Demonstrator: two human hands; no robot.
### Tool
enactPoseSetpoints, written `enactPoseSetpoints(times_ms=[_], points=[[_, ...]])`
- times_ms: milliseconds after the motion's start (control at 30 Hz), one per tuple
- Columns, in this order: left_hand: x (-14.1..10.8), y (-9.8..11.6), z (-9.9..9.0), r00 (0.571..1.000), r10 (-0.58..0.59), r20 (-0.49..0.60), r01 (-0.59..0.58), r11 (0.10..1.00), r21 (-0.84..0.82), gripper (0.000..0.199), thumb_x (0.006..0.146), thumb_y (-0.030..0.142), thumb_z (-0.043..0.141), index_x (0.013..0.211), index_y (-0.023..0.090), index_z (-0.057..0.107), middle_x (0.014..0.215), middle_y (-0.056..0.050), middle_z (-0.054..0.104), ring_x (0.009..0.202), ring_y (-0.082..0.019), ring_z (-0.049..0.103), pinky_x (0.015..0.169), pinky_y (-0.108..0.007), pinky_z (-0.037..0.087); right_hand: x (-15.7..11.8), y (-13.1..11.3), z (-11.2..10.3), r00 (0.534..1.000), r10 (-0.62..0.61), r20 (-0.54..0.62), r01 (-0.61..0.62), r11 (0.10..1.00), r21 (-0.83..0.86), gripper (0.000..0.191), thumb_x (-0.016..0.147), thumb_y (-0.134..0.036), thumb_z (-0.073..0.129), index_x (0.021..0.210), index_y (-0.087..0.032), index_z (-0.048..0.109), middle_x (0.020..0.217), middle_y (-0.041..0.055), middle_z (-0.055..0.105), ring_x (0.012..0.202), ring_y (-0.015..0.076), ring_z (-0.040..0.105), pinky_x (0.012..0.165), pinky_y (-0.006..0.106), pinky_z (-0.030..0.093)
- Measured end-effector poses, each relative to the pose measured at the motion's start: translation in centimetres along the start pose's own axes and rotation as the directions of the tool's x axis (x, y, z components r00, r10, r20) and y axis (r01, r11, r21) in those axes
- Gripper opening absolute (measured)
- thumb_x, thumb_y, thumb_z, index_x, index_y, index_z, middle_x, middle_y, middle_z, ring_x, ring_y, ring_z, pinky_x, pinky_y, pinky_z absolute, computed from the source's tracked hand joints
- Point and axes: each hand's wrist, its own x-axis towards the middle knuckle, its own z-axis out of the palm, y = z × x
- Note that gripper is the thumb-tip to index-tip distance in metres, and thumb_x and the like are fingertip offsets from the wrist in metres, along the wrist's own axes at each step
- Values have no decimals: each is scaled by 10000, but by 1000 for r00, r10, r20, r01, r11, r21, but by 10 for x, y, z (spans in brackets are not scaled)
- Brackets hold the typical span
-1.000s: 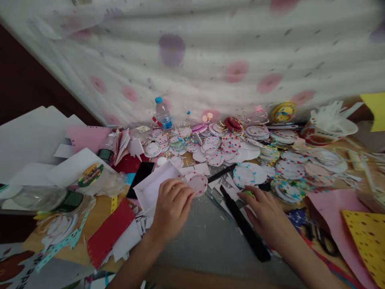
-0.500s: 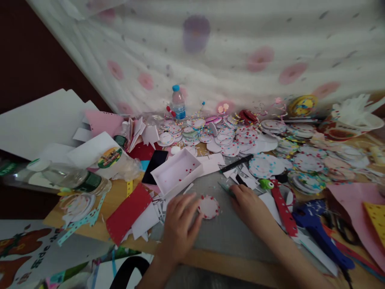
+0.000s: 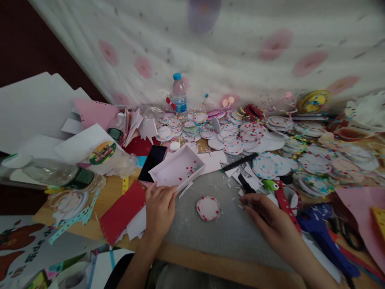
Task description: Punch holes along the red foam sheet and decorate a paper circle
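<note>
My left hand (image 3: 160, 210) is at the near side of an open white box (image 3: 173, 166), its fingers closed against the box's lower wall. Small red beads lie inside the box, mostly at its right end. A white paper disc (image 3: 208, 208) edged with red beads lies flat on the grey mat (image 3: 198, 237), between my hands and touched by neither. To its right, my right hand (image 3: 266, 214) hovers with curled fingers. Something dark shows within its grip, too hidden to name. A black tool (image 3: 246, 184) and white paper scraps (image 3: 255, 182) lie just beyond its fingertips.
Stacks of beaded paper discs (image 3: 228, 136) crowd the back and right. A phone (image 3: 152, 162) and red card (image 3: 122, 212) lie left, with a clear bottle (image 3: 75, 176) on its side. A blue glue gun (image 3: 325, 237) lies right; a blue-capped bottle (image 3: 179, 94) stands behind.
My left hand has moved left from beside the beaded disc to the box. My right hand has drawn back rightward; the thin pointed tool it held no longer shows clearly.
</note>
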Motion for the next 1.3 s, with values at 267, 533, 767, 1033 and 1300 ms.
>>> enactPoseSetpoints(times_ms=[267,533,767,1033,1300], points=[[-1,1,6,998,-42,-38,41,998,-42,125,884,141,568,930,177,678,810,-27,730,776,-193,661,1014,-492,345,-4,-17,23,985,173,-14,-155,910,385,147,936,-390,455,929,-245,474,727,5,582,614,128,556,589,237,481],[-4,-2,13,994,-100,-39,97,992,-75,120,891,166,557,937,176,667,835,-33,717,807,-192,640,1058,-495,322,2,-22,51,977,178,115,-192,974,124,168,877,-380,546,903,-214,546,712,-3,567,639,149,543,584,258,439],[-3,0,11,998,-63,-10,63,998,-3,134,893,151,536,963,174,647,819,-36,702,821,-204,630,1045,-493,332,7,-26,56,983,161,91,-168,983,70,124,857,-329,537,846,-206,546,662,-17,564,586,140,533,550,247,411],[0,4,0,994,-4,-106,8,999,34,145,875,130,568,986,165,654,805,-44,723,774,-198,646,1056,-517,314,19,-31,47,987,162,21,-162,945,285,133,816,-316,555,744,-213,512,658,-20,501,605,139,512,559,246,431],[-7,5,-3,983,154,-96,-151,988,43,279,866,31,499,1050,184,643,881,-24,764,838,-194,667,1094,-506,221,13,-29,22,994,103,24,-105,988,114,221,915,-396,469,936,-212,589,689,-8,570,593,136,532,512,228,425]])
